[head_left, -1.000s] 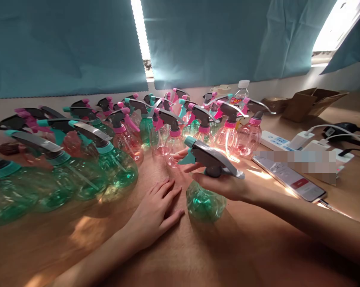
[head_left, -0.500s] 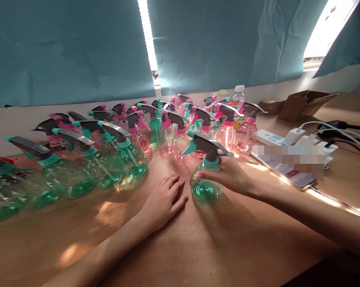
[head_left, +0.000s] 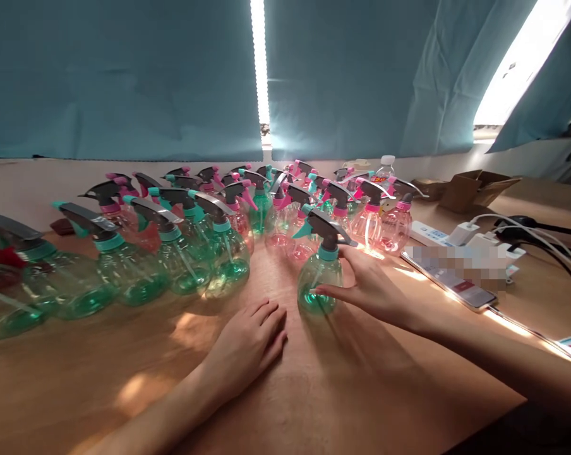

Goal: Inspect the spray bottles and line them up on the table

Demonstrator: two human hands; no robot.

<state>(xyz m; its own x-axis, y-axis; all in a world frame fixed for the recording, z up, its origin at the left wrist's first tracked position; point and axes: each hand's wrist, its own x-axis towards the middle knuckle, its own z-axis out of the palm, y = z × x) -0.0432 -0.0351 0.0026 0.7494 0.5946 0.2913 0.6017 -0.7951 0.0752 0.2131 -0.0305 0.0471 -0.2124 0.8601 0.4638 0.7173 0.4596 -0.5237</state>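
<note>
One outstretched hand [head_left: 374,285] (the right, thumb nearest) clasps a green bottle [head_left: 318,273].

The left hand [head_left: 247,344] rests palm down, fingers [head_left: 270,316] loosely bent, its forearm [head_left: 172,404] slanting back to the left. Farther forward, to its right, the right hand [head_left: 373,284] curves in a grip, thumb [head_left: 335,292] pointing left, other fingers mostly hidden.

Place: indoor workroom, home or office unclear | Drapery: plain blue-grey cloth curtains [head_left: 124,82], daylight through gaps | Surface: broad brown wood-toned tabletop [head_left: 285,411] | Stock: rows of transparent green and pink plastic spray bottles [head_left: 231,253] | Sundries: white plastic power strip [head_left: 428,233]; open brown cardboard box [head_left: 470,192]
</note>
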